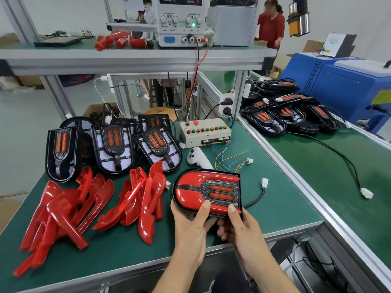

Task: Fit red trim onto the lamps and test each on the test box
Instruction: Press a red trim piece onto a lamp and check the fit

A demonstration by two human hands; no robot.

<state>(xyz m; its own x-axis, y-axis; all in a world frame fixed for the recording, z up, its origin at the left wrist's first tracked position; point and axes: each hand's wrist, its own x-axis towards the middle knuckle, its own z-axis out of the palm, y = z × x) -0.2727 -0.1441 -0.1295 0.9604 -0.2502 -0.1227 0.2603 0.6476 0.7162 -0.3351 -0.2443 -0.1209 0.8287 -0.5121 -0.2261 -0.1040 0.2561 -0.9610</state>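
I hold the lamp with its red trim on, just above the mat's near edge, long axis running left to right, rounded end left. Both my thumbs press its near rim: left hand and right hand curl under it. Its plug lies to the right, nearer my right hand; the test box sits straight beyond.

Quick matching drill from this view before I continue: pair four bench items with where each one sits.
Things:
1. lamp with red trim
2. test box
3. loose red trim pieces
4. power supply

Places:
A. upper shelf
B. mat, left of the hands
C. held in both hands
D. back of the mat, beyond the held lamp

Pairs: 1-C, 2-D, 3-B, 4-A
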